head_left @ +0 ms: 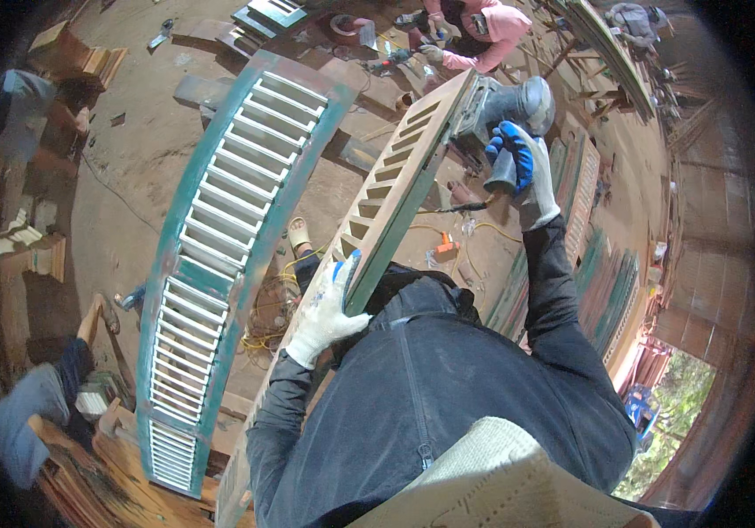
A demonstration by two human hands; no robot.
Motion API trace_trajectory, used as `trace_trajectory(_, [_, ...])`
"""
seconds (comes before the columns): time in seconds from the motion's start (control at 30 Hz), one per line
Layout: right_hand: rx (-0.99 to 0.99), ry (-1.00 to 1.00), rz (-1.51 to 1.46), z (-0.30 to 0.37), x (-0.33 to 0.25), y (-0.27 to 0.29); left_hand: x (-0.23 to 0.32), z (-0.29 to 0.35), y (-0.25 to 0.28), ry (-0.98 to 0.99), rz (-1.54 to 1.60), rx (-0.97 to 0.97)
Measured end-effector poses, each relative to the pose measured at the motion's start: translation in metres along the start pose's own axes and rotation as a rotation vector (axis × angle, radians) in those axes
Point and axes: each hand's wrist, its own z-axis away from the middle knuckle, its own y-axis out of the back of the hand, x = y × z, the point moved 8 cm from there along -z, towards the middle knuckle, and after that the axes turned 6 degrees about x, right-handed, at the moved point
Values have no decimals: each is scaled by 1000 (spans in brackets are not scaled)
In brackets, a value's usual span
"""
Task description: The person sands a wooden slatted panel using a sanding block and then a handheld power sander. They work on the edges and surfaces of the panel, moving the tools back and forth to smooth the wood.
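Note:
A long louvred wooden shutter stands on edge in front of me, bare wood on its face and green paint along its side. My left hand, in a white and blue work glove, grips its near part, with fingers over the edge and thumb apart. At the shutter's far end rests a grey corded power tool, which looks like a belt sander. My gloved right hand is closed around its rear handle. The tool's underside is hidden against the wood.
A green shutter with white slats lies at my left. Stacked shutters lean at the right. An orange connector and yellow cable lie on the ground. A co-worker in a pink top works ahead; another person is at lower left.

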Motion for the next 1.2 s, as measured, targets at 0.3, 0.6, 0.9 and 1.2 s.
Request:
trace_trajectory(0.3, [-45,-129,129,-27,-9,-35,10,-1,4,-33,30,8])
trace_trajectory(0.6, [77,-125,261,-25,-9,-10,15,2,1,70,-3,-30])
trace_trajectory(0.9, [-304,90,586,-53,-27,-61,18,-3,13,-33,-43,3])
trace_trajectory(1.2, [-567,1013,1446,-80,-68,-73,29,-4,8,1,-65,-41])
